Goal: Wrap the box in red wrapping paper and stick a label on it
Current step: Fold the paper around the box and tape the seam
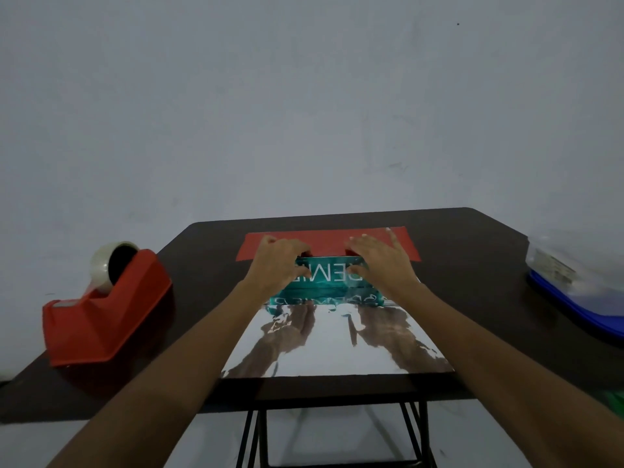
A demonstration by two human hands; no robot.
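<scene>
A teal box [324, 282] with white letters lies on a sheet of wrapping paper, whose silver inner side [337, 342] faces up toward me. Beyond the box the paper shows its red side [327, 243], lying flat on the dark table [472, 298]. My left hand [277, 261] is at the box's far left edge, fingers curled down onto a bit of red paper and thumb on the box top. My right hand [381, 261] rests on the far right of the box with fingers spread and fairly straight. The box's far edge is hidden under both hands.
A red tape dispenser [104, 309] with a pale tape roll [104, 265] stands at the table's left. A blue tray [580, 309] holding a clear plastic packet [553, 265] sits at the right edge. A plain wall rises behind the table.
</scene>
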